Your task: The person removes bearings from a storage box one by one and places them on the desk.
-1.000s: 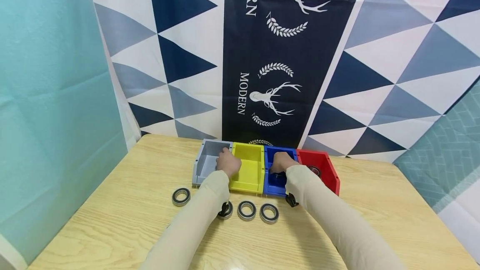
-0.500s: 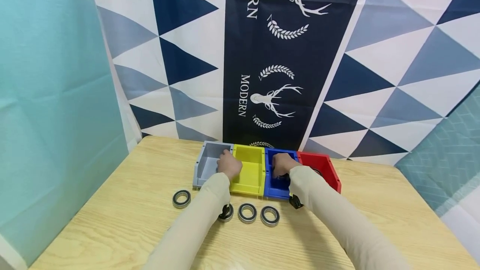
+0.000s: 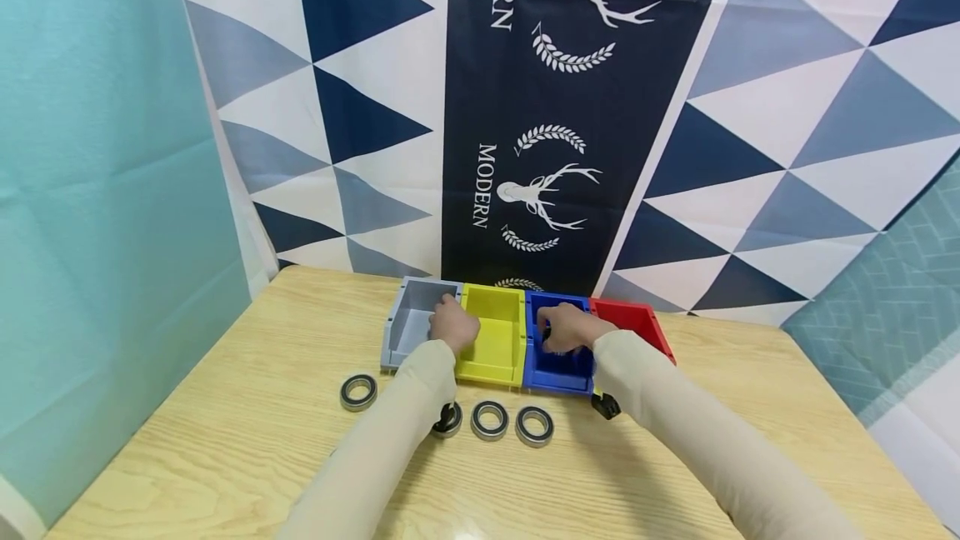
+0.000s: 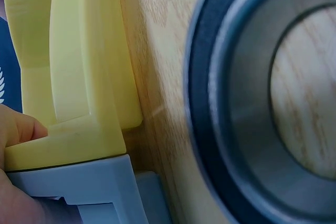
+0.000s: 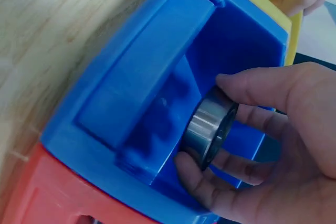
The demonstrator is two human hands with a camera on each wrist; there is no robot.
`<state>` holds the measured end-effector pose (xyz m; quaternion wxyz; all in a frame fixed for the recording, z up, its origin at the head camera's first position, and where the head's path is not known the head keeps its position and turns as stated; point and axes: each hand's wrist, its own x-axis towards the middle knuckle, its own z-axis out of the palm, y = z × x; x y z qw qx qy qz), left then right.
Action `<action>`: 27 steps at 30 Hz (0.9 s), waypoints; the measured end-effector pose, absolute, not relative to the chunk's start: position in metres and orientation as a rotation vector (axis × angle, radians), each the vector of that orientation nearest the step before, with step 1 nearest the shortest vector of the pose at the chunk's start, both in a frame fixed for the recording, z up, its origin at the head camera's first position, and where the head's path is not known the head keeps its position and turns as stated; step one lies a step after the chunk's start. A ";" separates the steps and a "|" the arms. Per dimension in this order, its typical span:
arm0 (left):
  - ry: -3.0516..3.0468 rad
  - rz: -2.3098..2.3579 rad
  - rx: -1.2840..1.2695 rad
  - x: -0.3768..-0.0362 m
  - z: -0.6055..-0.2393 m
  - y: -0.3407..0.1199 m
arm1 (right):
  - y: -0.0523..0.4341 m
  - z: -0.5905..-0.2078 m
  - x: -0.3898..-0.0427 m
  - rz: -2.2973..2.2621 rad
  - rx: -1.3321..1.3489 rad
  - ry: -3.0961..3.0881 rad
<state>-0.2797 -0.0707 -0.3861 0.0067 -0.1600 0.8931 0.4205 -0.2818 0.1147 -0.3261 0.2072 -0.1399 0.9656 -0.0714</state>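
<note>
In the right wrist view, my right hand (image 3: 566, 328) holds a steel ball bearing (image 5: 206, 127) between thumb and fingers inside the blue bin (image 5: 131, 72). The bearing is tilted on edge above the bin's floor. My left hand (image 3: 453, 325) grips the wall where the grey bin (image 4: 97, 179) and the yellow bin (image 4: 100, 108) meet, with fingers on both sides of it. The head view shows little of the held bearing behind the right hand.
Several bearings lie in a row on the wooden table (image 3: 225, 423) before the bins, among them a left bearing (image 3: 346, 394) and a right bearing (image 3: 521, 427). The red bin (image 3: 633, 319) adjoins the blue one, partly covered by the right sleeve. A patterned cloth (image 3: 375, 107) hangs behind.
My right hand has turned and shifted slightly within the blue bin, its forearm swinging right across the red bin. The left hand keeps its place on the bin wall.
</note>
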 end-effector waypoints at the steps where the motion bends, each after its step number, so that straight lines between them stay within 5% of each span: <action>1: 2.796 1.314 -0.497 -0.280 -0.386 -0.071 | 0.116 -0.326 -0.280 -0.185 -0.430 2.713; 27: 2.772 1.332 -0.491 -0.280 -0.385 -0.071 | 0.131 -0.348 -0.220 -0.288 -0.834 3.087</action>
